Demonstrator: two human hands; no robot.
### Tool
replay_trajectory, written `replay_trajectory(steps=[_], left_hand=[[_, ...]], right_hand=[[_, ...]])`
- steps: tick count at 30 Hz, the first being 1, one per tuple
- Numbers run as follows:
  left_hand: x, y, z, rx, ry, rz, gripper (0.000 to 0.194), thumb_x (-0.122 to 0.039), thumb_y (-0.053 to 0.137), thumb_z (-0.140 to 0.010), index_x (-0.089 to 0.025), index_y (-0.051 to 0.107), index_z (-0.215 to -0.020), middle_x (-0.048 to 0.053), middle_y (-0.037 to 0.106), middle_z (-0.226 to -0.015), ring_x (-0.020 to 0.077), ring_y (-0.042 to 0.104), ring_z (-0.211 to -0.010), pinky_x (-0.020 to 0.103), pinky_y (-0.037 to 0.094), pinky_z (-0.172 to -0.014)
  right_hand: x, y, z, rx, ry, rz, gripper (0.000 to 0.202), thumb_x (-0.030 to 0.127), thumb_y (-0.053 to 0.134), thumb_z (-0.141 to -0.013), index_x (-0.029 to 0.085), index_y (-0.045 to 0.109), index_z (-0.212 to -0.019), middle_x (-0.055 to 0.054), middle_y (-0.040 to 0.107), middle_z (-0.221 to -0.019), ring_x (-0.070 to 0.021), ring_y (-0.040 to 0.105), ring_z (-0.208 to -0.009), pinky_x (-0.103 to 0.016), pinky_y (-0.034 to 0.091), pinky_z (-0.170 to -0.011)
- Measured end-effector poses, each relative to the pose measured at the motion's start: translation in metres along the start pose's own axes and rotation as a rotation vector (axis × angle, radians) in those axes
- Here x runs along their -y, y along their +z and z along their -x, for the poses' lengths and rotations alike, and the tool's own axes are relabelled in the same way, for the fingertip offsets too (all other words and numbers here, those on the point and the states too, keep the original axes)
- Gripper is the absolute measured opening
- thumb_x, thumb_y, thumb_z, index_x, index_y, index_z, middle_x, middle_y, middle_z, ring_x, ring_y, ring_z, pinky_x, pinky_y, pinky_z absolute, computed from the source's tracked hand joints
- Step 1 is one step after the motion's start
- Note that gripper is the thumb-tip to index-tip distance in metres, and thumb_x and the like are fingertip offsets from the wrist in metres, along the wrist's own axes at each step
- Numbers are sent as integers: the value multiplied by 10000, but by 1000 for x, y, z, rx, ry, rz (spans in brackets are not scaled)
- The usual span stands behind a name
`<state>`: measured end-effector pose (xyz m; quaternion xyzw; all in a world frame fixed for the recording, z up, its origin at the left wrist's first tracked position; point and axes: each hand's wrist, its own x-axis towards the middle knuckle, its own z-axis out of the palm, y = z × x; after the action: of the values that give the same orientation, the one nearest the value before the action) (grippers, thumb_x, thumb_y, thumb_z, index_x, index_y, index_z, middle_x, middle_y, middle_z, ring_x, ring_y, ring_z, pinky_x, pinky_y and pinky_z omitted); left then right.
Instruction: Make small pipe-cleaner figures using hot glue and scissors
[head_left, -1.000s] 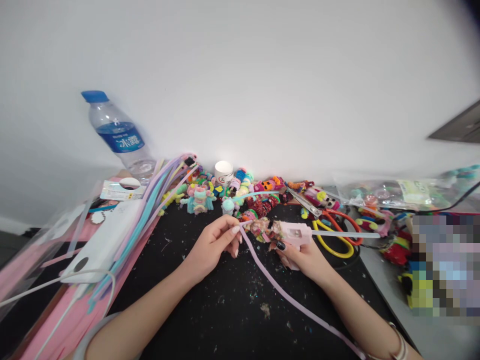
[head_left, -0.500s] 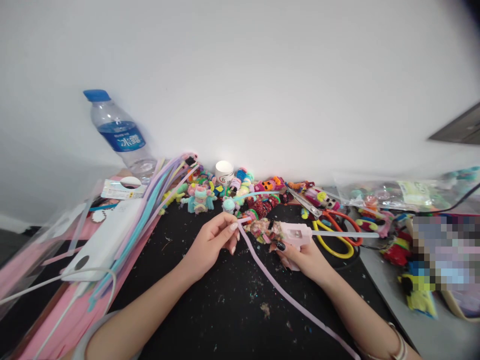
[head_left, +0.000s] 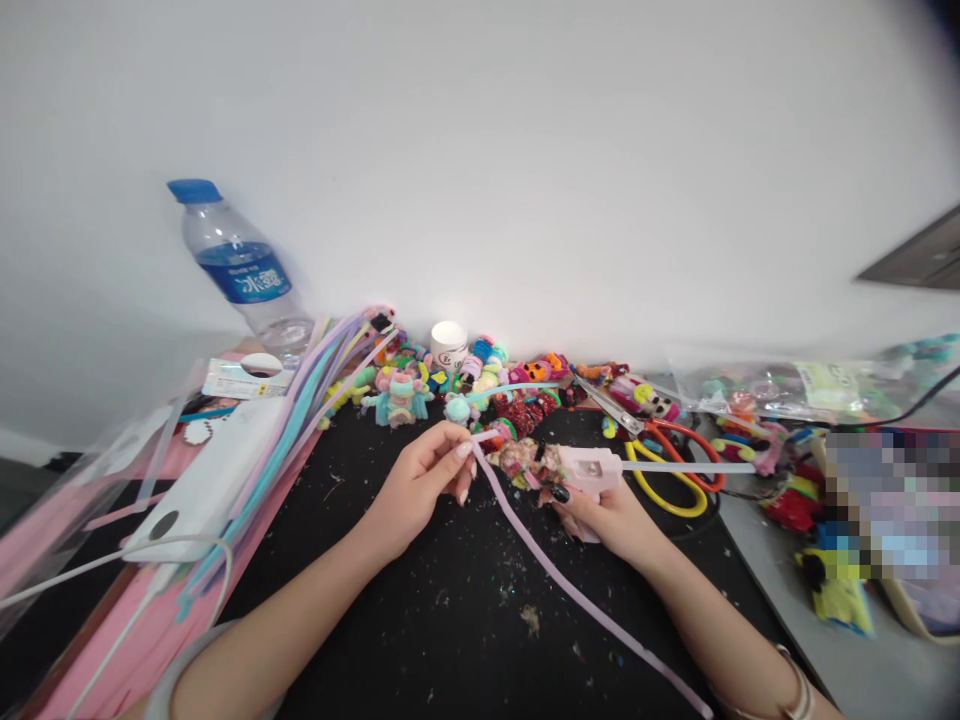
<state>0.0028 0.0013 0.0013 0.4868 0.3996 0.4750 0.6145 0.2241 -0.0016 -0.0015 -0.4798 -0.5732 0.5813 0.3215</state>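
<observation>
Between thumb and fingers, my left hand (head_left: 431, 475) pinches a lilac pipe cleaner (head_left: 559, 573) near one end. A short end sticks out past the fingertips, and the long part curves down to the lower right. My right hand (head_left: 604, 512) is wrapped round the handle of a pale pink glue gun (head_left: 589, 468), whose front is crusted with colourful fuzz and points left toward my left hand. A long whitish glue stick (head_left: 686, 467) comes out of its back.
Fuzzy figures (head_left: 401, 395), a white cup (head_left: 448, 345) and scissors (head_left: 675, 465) lie along the wall. Pipe cleaners (head_left: 281, 440) and a bottle (head_left: 240, 265) are at left. A plastic bag (head_left: 795, 388) and a blurred-out patch are at right, beyond the black mat (head_left: 360, 640).
My left hand and the pipe cleaner's pinched end have shifted very slightly left. The pipe cleaner's lower end has moved a little up and left. My right hand holds almost still.
</observation>
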Motion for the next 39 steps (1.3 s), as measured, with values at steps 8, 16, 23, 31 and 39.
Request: replay_trajectory(steps=[8,16,23,31,39], left_hand=[[2,-3,-1,9,23,4,152,-276,485,-881,-169,518,-778,-46,498,-638,53,453,-494,187,355,-511],[4,-3,-2,-73,35,89,118,-284,496,-878,-186,517,-816,-52,479,-675,45,434,-490,187,385,-501],[3,-1,-2,-95,34,145,107,-268,505,-875,-181,527,-819,-53,467,-676,36,423,-485,178,382,-490],[3,-2,-1,-91,3,204,83,-254,525,-862,-181,539,-824,-52,466,-679,31,418,-481,172,378,-493],[1,4,1,-36,-28,318,71,-242,502,-876,-185,520,-839,-59,448,-681,19,379,-461,166,365,-493]], right_hand=[[-2,-3,0,47,-11,46,410,559,586,-711,162,497,-759,55,424,-481,-70,366,-374,-196,303,-359],[-2,-17,-3,-288,-298,386,148,337,518,-788,189,525,-780,-17,536,-621,-168,504,-544,-284,428,-511],[0,-26,-17,-543,-394,805,450,210,487,-781,144,393,-1216,-140,547,-1104,-280,539,-961,-403,432,-815],[-9,-26,-21,-616,-449,1098,530,180,558,-719,126,412,-1225,-168,492,-1146,-330,434,-1067,-488,357,-906],[13,-2,0,-238,-692,842,253,280,649,-769,198,506,-962,-54,559,-862,-203,516,-810,-320,422,-725]])
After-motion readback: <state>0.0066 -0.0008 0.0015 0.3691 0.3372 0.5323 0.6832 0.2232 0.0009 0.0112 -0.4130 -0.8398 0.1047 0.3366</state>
